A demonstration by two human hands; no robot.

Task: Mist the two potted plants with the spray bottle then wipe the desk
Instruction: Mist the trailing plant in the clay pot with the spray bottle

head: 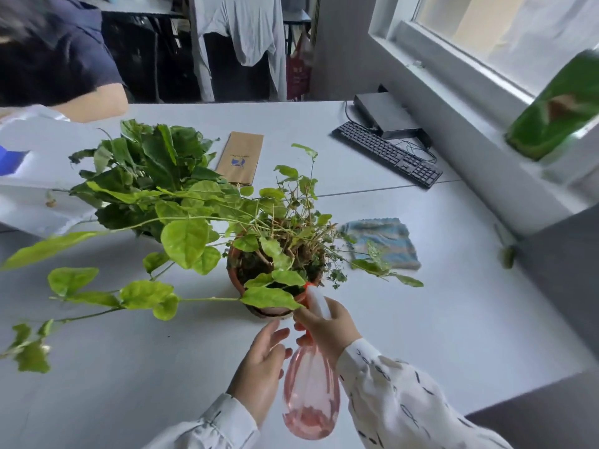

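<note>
Spray bottle (311, 400), pink and see-through, hangs low over the front edge of the desk (453, 312), its white head right up against the rim of the nearer potted plant (278, 254). The right hand (327, 328) grips the bottle at the neck, fingers wrapped round the head and the orange trigger. The left hand (262, 361) lies beside the bottle's shoulder with loose, straight fingers and holds nothing; whether it touches the plastic I cannot tell.

Misting looks to be the step in hand, and the nozzle seems too low and too close for it. From there the spray would likely hit the pot wall and one leaf. It would do better raised above the foliage and drawn back a little, so that short squeezes settle as a fine veil. The trailing stems that run far out to the left need their own pass.

The second plant (152, 176), fuller and darker, stands behind and to the left, its leaves tangled into the first. Spraying toward that side also keeps the drift off the brown paper bag (241, 158) and the keyboard (389, 153). The blue cloth (385, 241) lies just right of the pot, within reach for the wiping.
</note>
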